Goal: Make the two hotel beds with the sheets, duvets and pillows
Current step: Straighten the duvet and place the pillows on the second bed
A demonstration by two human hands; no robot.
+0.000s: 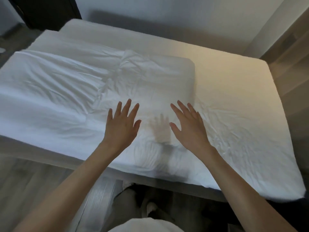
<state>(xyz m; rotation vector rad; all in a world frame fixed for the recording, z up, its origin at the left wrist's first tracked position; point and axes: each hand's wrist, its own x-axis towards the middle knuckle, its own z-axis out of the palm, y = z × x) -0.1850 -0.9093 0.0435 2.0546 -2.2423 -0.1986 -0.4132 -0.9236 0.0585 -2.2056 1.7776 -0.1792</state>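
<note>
A white bed (234,84) fills the view, its mattress covered by a white sheet that is wrinkled at the near right. A thick, creased white duvet (70,87) lies folded over the bed's left half, its right edge ending near the middle. My left hand (122,124) and my right hand (189,124) hover side by side, palms down with fingers spread, just above the duvet's near right part. Neither hand holds anything. A faint hand shadow falls on the fabric between them.
Grey wood-look floor (25,178) runs along the bed's near side. A dark door or cabinet (45,10) stands at the far left. A pale wall (167,12) is behind the bed and a beige wall panel (291,52) at right. My legs and shoes (150,206) are at the bed's edge.
</note>
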